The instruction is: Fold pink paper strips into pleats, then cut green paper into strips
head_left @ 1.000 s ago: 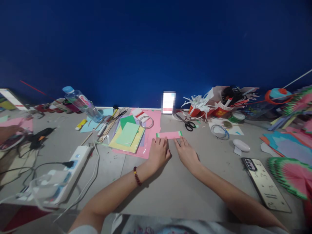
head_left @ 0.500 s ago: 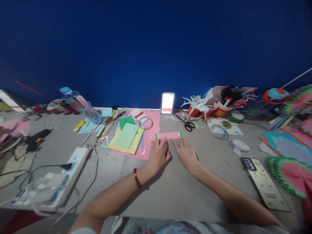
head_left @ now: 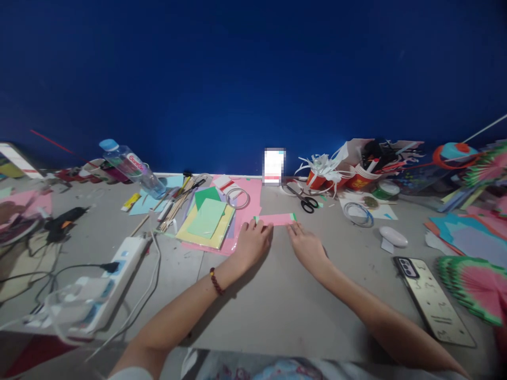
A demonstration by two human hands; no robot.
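Observation:
A narrow pink paper strip [head_left: 277, 218] with green ends lies flat on the grey table in front of me. My left hand [head_left: 252, 241] bends its fingers over the strip's near left edge and grips the paper there. At the near right corner, the fingers of my right hand [head_left: 308, 245] are pressed together on the same strip. Both thumbs are mostly hidden under the hands. Black-handled scissors [head_left: 308, 203] lie just beyond the strip, to the right.
Left of the strip are a stack of coloured paper [head_left: 208, 219], thin sticks [head_left: 178, 206], a leaning water bottle [head_left: 137, 169] and a white power strip [head_left: 119, 279] with cables. On the right are red cups [head_left: 358, 179], a phone [head_left: 433, 301] and pleated watermelon-coloured paper fans [head_left: 475, 287].
My left hand has shifted slightly left along the near edge. My right hand has moved a little right, and its spread fingers have come together at the strip's right end.

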